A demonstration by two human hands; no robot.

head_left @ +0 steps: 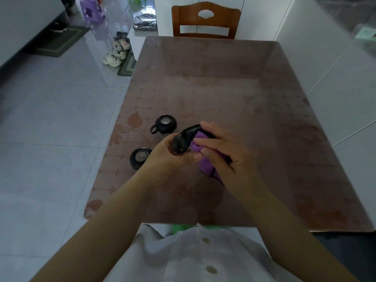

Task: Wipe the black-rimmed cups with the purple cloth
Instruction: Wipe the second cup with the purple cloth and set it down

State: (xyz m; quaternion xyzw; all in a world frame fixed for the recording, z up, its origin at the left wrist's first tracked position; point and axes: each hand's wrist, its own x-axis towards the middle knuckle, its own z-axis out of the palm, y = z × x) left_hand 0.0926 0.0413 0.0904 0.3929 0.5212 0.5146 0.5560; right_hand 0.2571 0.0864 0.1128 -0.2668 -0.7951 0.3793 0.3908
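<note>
My left hand [168,151] holds a black-rimmed cup [186,139] tilted above the table, fingers curled around its handle side. My right hand [223,153] grips the purple cloth [205,159] and presses it into the cup's mouth; part of the cloth hangs below my palm. Two more black-rimmed cups stand upright on the table: one with its handle to the left [164,124], another nearer [140,157] partly hidden behind my left wrist.
The brown patterned table [254,119] has a glass cover. A wooden chair [205,19] stands at its far end. Shoes [117,52] and mats lie on the tiled floor to the left. A white wall runs along the right.
</note>
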